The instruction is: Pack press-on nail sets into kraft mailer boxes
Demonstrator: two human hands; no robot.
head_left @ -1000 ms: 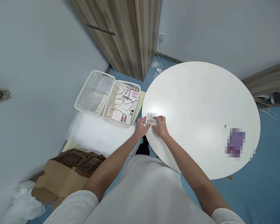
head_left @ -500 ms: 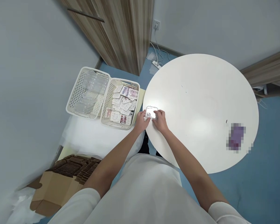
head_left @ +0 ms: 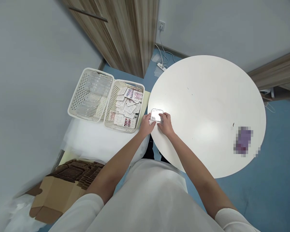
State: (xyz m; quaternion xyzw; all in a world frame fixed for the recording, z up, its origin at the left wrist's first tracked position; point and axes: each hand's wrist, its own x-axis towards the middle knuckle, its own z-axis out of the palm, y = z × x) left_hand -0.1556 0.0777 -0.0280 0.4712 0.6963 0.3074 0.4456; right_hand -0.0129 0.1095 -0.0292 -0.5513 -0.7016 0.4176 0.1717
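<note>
A small clear plastic case [head_left: 156, 113] with a bright, shiny face lies at the left edge of the round white table [head_left: 207, 93]. My left hand [head_left: 146, 125] grips its left side, thumb along the near edge. On its right side my right hand [head_left: 166, 124] holds it, fingertips over the upper right part and thumb near the lower edge. Glare hides most of what is inside the case. Just left of my hands, a white basket [head_left: 122, 130] holds a pile of small printed cards, some with coloured oval pieces on them.
Another white basket [head_left: 72, 111] holds stacked clear plastic cases. An open cardboard box [head_left: 56, 195] with dark brown flat pieces stands at the lower left. A blurred-out purple item [head_left: 243, 140] lies on the table's right side. A power strip [head_left: 161, 66] with cables is on the floor behind.
Both hands keep nearly the same hold on the clear case, which stays in place at the table edge. The view has shifted very slightly.
</note>
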